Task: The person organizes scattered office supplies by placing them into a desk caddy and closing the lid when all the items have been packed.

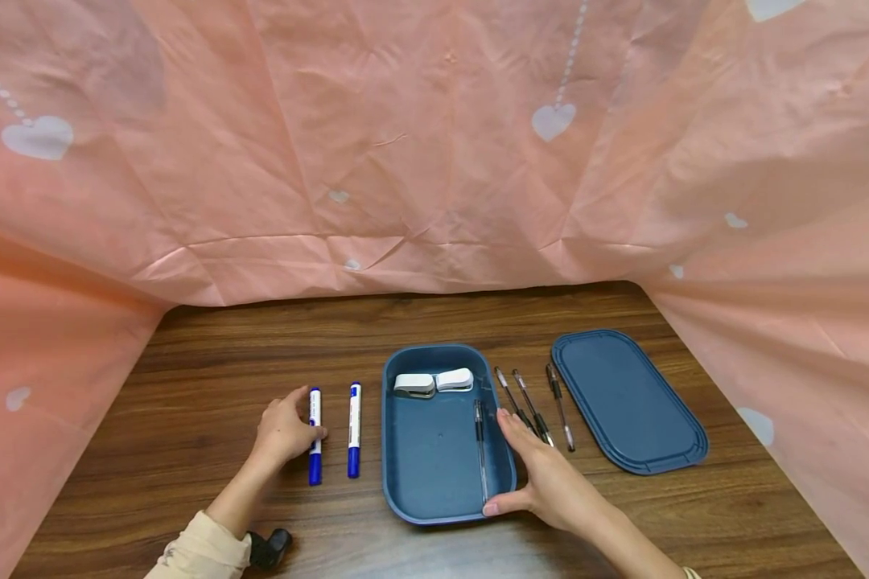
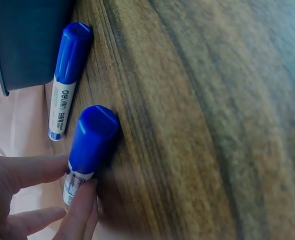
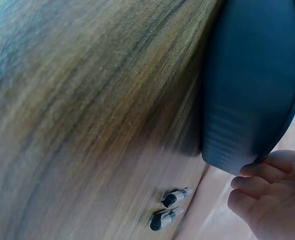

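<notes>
My left hand (image 1: 284, 430) has its thumb and fingers on either side of a blue-and-white marker (image 1: 315, 466), pinching its white barrel with the blue cap toward me. A second marker (image 1: 354, 434) lies parallel between this hand and a blue plastic box (image 1: 434, 516). At the box's near right corner my right hand (image 1: 553, 478) grips the rim, thumb over the near edge and fingers along the right side. Inside the box, two white staplers (image 1: 454, 379) sit at the far end, and a black-gripped clear pen (image 1: 481, 450) lies along the right wall, its near end by my thumb.
Several pens (image 1: 561, 406) lie on the wooden table (image 1: 261, 346) right of the box. Beyond them is a blue lid (image 1: 630, 402), lying flat. A pink curtain (image 1: 420, 161) with hearts encloses the back and sides.
</notes>
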A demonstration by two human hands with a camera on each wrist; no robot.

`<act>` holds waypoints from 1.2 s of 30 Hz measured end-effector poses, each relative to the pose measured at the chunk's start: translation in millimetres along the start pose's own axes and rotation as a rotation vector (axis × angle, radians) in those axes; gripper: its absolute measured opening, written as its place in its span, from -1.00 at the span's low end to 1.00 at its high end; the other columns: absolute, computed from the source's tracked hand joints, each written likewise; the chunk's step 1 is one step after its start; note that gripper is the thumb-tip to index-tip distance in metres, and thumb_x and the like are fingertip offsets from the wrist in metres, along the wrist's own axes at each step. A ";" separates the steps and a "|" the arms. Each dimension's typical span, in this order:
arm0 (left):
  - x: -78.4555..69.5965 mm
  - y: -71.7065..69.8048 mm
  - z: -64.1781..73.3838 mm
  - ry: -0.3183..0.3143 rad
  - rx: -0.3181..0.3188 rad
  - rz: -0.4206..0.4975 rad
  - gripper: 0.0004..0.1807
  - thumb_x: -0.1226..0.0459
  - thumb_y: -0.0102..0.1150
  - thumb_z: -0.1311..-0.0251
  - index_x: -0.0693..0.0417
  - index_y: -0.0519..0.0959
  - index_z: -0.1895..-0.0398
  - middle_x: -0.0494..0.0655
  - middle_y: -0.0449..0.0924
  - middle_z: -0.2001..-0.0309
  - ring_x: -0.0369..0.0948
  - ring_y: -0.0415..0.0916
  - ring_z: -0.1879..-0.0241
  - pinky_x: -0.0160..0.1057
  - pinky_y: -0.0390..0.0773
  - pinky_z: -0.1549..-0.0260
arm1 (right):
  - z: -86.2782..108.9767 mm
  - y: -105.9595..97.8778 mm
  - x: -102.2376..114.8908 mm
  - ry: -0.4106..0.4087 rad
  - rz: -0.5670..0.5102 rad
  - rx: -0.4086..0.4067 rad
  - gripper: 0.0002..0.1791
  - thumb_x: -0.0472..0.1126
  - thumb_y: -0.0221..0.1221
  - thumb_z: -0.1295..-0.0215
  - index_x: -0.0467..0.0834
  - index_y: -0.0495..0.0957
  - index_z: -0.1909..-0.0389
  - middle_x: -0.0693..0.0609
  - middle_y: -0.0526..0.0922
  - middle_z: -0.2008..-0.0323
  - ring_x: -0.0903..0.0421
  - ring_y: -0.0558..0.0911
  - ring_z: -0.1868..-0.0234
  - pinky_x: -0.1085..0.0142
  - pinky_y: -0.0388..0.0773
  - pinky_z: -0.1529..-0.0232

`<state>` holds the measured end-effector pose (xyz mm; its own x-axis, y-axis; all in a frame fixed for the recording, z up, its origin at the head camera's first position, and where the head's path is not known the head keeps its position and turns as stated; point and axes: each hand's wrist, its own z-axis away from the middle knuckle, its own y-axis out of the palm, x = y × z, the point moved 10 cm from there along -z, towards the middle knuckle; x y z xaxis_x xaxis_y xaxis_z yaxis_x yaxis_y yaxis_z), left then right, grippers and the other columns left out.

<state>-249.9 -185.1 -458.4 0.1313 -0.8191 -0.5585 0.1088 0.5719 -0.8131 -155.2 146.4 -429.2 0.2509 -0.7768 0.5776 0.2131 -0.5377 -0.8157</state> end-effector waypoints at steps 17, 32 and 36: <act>-1.0 -8.9 -3.0 0.018 -0.043 0.103 -0.17 0.39 0.29 0.06 0.32 0.26 -0.38 0.04 0.52 0.41 -0.15 0.40 0.47 -0.33 0.36 0.55 | -0.5 -0.1 -0.3 -0.003 0.003 -0.007 0.30 0.24 0.45 0.25 -0.27 0.05 -0.48 -0.21 0.10 -0.49 -0.21 0.15 -0.47 -0.09 0.24 -0.35; -41.3 -29.0 5.6 0.080 -0.038 0.175 -0.16 0.31 0.29 -0.05 0.17 0.20 -0.45 0.13 0.60 0.19 -0.22 0.46 0.47 -0.33 0.42 0.47 | 0.3 -0.1 0.3 -0.013 0.008 -0.012 0.30 0.24 0.44 0.23 -0.29 0.05 -0.47 -0.22 0.09 -0.48 -0.21 0.15 -0.47 -0.08 0.25 -0.34; -55.4 -33.8 9.8 0.096 -0.044 0.194 -0.17 0.30 0.29 -0.06 0.13 0.20 -0.45 0.11 0.60 0.19 -0.26 0.47 0.50 -0.33 0.42 0.49 | 0.3 -0.1 0.3 -0.012 0.005 -0.013 0.30 0.24 0.44 0.24 -0.29 0.05 -0.47 -0.21 0.09 -0.48 -0.21 0.15 -0.47 -0.09 0.24 -0.35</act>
<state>-251.2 -158.6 -398.3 0.0507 -0.6953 -0.7169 0.0476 0.7187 -0.6937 -154.9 146.3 -429.0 0.2633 -0.7754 0.5739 0.1997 -0.5382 -0.8188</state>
